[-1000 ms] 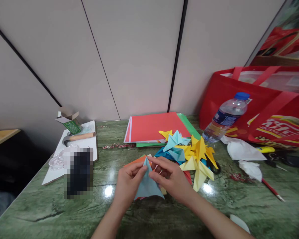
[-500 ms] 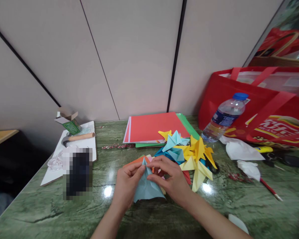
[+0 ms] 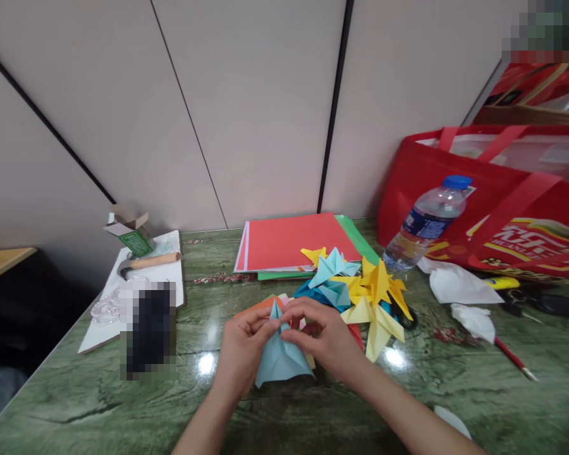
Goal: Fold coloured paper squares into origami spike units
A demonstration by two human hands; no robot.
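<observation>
A light blue sheet of origami paper (image 3: 284, 363), creased to a narrow point at its far end, is between my hands in the middle of the head view. My left hand (image 3: 244, 347) pinches its left side near the point with thumb and fingers. On the other side, my right hand (image 3: 320, 335) grips the paper with thumb and forefinger close to the same point. Beneath and behind it lie orange paper (image 3: 258, 307) and other coloured sheets, partly hidden by my hands. Folded paper pieces in yellow (image 3: 374, 278), pale yellow (image 3: 377, 328) and blue (image 3: 334, 268) are heaped right of my right hand.
Red paper (image 3: 294, 240) tops a stack at the back. A water bottle (image 3: 427, 221) leans near a red bag (image 3: 478, 196) on the right, beside crumpled tissues (image 3: 459, 284) and a red-handled brush (image 3: 514, 357). At left, a hammer (image 3: 152, 260) and small box (image 3: 135, 234) rest on a white board (image 3: 174, 287).
Both hands stay almost in place on the light blue paper. My right fingers have shifted slightly toward its folded point, and the paper's near edge has moved a little.
</observation>
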